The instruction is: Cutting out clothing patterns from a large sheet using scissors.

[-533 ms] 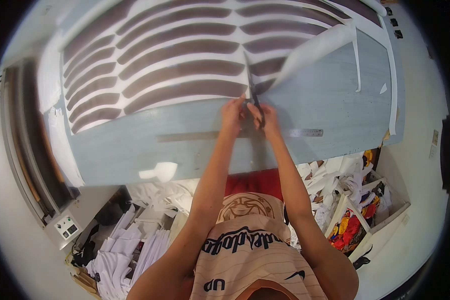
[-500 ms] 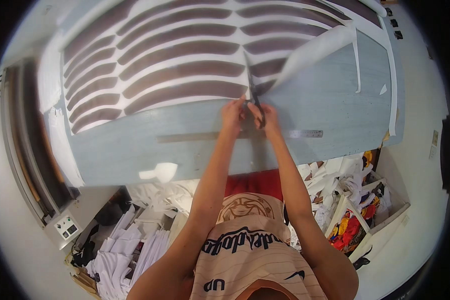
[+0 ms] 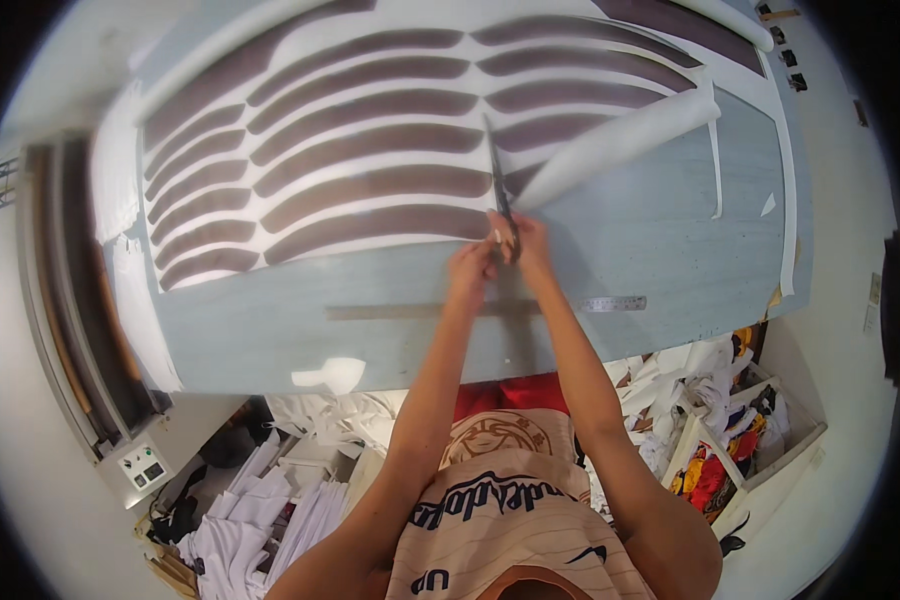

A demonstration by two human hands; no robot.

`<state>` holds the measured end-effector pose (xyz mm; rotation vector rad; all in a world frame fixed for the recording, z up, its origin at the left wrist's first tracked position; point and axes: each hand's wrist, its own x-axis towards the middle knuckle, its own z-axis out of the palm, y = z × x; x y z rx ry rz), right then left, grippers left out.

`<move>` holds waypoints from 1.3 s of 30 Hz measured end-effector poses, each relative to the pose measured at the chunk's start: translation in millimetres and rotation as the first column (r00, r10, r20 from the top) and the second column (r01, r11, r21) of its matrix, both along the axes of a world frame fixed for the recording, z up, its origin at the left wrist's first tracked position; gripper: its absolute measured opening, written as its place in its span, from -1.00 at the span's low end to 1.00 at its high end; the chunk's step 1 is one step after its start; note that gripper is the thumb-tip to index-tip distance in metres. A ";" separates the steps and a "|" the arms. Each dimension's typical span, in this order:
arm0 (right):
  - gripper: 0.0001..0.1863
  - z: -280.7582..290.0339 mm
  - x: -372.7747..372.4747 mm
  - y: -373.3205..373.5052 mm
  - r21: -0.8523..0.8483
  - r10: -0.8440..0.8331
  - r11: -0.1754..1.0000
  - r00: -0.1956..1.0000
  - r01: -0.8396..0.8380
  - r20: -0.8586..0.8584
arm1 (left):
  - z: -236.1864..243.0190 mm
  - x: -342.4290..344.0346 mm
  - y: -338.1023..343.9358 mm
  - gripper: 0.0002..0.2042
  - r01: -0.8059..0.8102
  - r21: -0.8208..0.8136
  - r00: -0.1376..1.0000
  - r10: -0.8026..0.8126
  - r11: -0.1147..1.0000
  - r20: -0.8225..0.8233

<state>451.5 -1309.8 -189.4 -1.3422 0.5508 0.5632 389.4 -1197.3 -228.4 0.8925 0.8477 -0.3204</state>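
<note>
A wide white sheet [image 3: 275, 235] printed with rows of curved dark brown bands lies over the far part of the blue-grey table. My right hand [image 3: 527, 243] is closed round the handles of dark scissors [image 3: 500, 185]. Their blades point away from me, in the gap between two columns of bands. My left hand [image 3: 473, 266] pinches the sheet's near edge, just left of the scissor handles. Right of the blades, a flap of the sheet [image 3: 615, 140] is folded back, white underside up.
A metal ruler [image 3: 613, 303] lies under my forearms on the blue-grey table [image 3: 670, 220]. White scraps [image 3: 330, 375] lie near its front edge. Bins of fabric [image 3: 715, 470] stand below at right, white cloth [image 3: 235, 530] below at left. A long machine with a control panel [image 3: 142, 468] stands left.
The view has shifted, so the table and sheet sit lower in the picture. The scissors remain at the same gap in the sheet, with both hands close together.
</note>
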 end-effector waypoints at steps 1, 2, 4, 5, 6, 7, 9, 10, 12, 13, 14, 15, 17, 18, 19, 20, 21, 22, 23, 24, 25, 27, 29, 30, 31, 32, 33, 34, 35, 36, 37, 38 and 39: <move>-0.52 -1.9 4.3 1.2 0.010 0.006 1.000 1.000 -0.006 0.008 | 0.6 0.5 0.2 -0.81 0.000 0.002 1.000 0.000 1.000 -0.012; -0.51 -4.1 8.7 2.0 0.019 0.013 1.000 1.000 -0.013 0.018 | 1.1 1.3 0.0 -0.81 -0.004 0.027 0.998 0.006 1.000 -0.066; -0.49 -8.4 16.2 6.9 0.066 -0.030 0.997 1.000 0.030 0.003 | 2.3 1.8 0.5 -0.83 -0.007 -0.025 1.000 0.007 1.000 -0.019; -0.47 -9.9 19.4 9.1 0.116 -0.059 0.991 0.998 0.062 -0.025 | 2.9 1.9 1.1 -0.84 -0.023 -0.014 0.998 0.022 1.000 -0.054; -0.47 -10.6 22.6 9.9 0.115 -0.064 0.991 0.998 0.065 -0.014 | 3.4 2.0 1.3 -0.84 -0.023 -0.050 1.000 0.022 0.999 -0.018; -0.46 -10.5 26.0 11.8 0.098 -0.069 0.993 0.998 0.069 -0.002 | 4.3 2.1 1.9 -0.84 -0.006 -0.038 1.000 0.005 0.999 -0.028; -0.45 -8.7 33.0 16.2 0.095 -0.067 0.993 0.998 0.066 0.008 | 6.1 2.7 3.9 -0.84 0.004 -0.012 0.999 -0.004 1.000 -0.039; -0.44 -7.1 37.1 15.9 0.103 -0.059 0.993 0.998 0.060 -0.008 | 6.7 3.0 4.2 -0.84 0.004 -0.022 0.999 -0.005 1.000 -0.051; -0.44 -3.8 44.7 17.6 0.107 -0.052 0.993 0.999 0.053 -0.018 | 7.2 3.8 5.2 -0.84 0.005 -0.036 0.998 -0.007 0.999 -0.056; -0.50 -2.2 49.1 18.3 0.056 -0.025 0.998 1.000 0.025 -0.012 | 7.0 4.0 5.2 -0.83 0.012 -0.026 0.998 -0.014 1.000 -0.062; -0.57 -0.7 52.8 18.6 0.021 0.004 1.000 1.000 -0.004 -0.009 | 6.7 3.6 5.0 -0.82 0.026 0.013 0.994 -0.025 1.000 -0.103; -0.57 0.3 57.1 19.6 -0.007 -0.005 1.000 1.000 0.005 0.002 | 5.9 3.7 4.8 -0.82 0.026 -0.029 0.998 -0.028 0.999 -0.059; -0.44 1.6 65.6 23.5 -0.048 -0.042 0.998 0.999 0.044 0.026 | 4.0 3.1 4.6 -0.80 0.047 0.013 0.993 -0.045 0.999 -0.112; -0.44 2.6 70.0 23.4 -0.054 -0.045 0.997 0.998 0.047 0.039 | 3.0 2.9 4.5 -0.80 0.043 -0.023 0.997 -0.044 0.999 -0.062; -0.44 3.6 73.5 24.2 -0.040 -0.039 0.998 0.998 0.040 0.043 | 2.3 2.3 4.6 -0.80 0.048 -0.016 0.996 -0.049 0.999 -0.069; -0.44 4.7 77.1 25.2 -0.024 -0.032 0.999 0.998 0.033 0.046 | 1.7 1.9 4.8 -0.79 0.052 0.026 0.994 -0.050 0.998 -0.097; -0.43 5.7 81.5 25.8 -0.031 -0.031 0.999 0.998 0.033 0.050 | 1.5 1.6 5.0 -0.79 0.028 -0.005 0.995 -0.029 1.000 -0.095; -0.43 6.7 85.7 26.8 -0.030 -0.032 0.999 0.998 0.034 0.056 | 1.4 1.3 5.2 -0.79 0.033 -0.036 0.997 -0.035 0.999 -0.066; -0.43 7.7 90.4 27.6 -0.034 -0.026 0.999 0.998 0.028 0.063 | 1.7 1.4 5.5 -0.76 0.042 -0.020 0.998 -0.043 0.999 -0.052; -0.42 8.6 94.9 28.6 -0.039 -0.020 0.999 0.997 0.023 0.069 | 2.2 1.6 5.5 -0.72 0.050 -0.004 0.998 -0.050 0.999 -0.038; -0.42 9.3 99.0 30.1 -0.036 -0.022 0.999 0.997 0.025 0.073 | 2.9 2.1 5.7 -0.71 0.040 -0.021 0.998 -0.041 0.999 -0.040; -0.41 10.5 106.3 33.7 -0.026 -0.016 0.999 0.997 0.018 0.079 | 4.9 3.2 6.0 -0.76 0.020 -0.042 0.998 -0.023 0.999 -0.060; -0.40 11.1 109.6 37.4 -0.052 -0.017 0.998 0.996 0.021 0.084 | 7.0 4.4 6.4 -0.81 0.000 -0.065 0.997 -0.005 0.998 -0.079; -0.39 11.1 110.1 38.5 -0.068 0.001 0.998 0.997 0.004 0.073 | 7.7 4.8 6.8 -0.81 0.003 -0.068 0.997 -0.008 0.998 -0.077; -0.39 11.1 109.9 38.8 -0.079 -0.015 0.997 0.996 0.022 0.089 | 8.3 5.1 6.9 -0.81 0.007 -0.038 0.996 -0.010 0.999 -0.093; -0.39 10.8 109.2 38.8 -0.062 -0.024 0.998 0.996 0.030 0.086 | 8.6 5.3 7.3 -0.81 0.007 -0.070 0.997 -0.012 0.998 -0.072; -0.39 10.4 108.2 38.2 -0.045 -0.034 0.998 0.996 0.037 0.081 | 8.7 5.2 7.4 -0.81 0.012 -0.057 0.997 -0.016 0.998 -0.077; -0.39 9.9 107.3 37.2 -0.044 -0.035 0.998 0.996 0.038 0.081 | 8.6 5.0 7.6 -0.81 0.025 -0.009 0.994 -0.025 1.000 -0.104; -0.38 9.3 106.6 35.9 -0.046 -0.024 0.999 0.997 0.027 0.076 | 8.3 4.7 7.8 -0.81 0.018 -0.045 0.996 -0.022 0.999 -0.084; -0.38 8.5 106.4 34.7 -0.049 -0.013 0.999 0.997 0.017 0.072 | 7.9 4.4 7.9 -0.82 0.016 -0.059 0.996 -0.020 0.998 -0.082; -0.38 7.6 106.5 33.9 -0.050 -0.015 0.999 0.997 0.019 0.073 | 7.5 4.2 7.9 -0.82 0.019 -0.039 0.994 -0.023 0.999 -0.108; -0.38 6.7 107.1 33.6 -0.040 -0.017 0.999 0.997 0.019 0.072 | 7.2 4.0 7.9 -0.82 0.016 -0.074 0.997 -0.022 0.997 -0.076; -0.39 5.8 108.3 33.8 -0.028 -0.017 0.999 0.997 0.019 0.072 | 7.0 3.8 7.8 -0.81 0.011 -0.077 0.997 -0.016 0.997 -0.072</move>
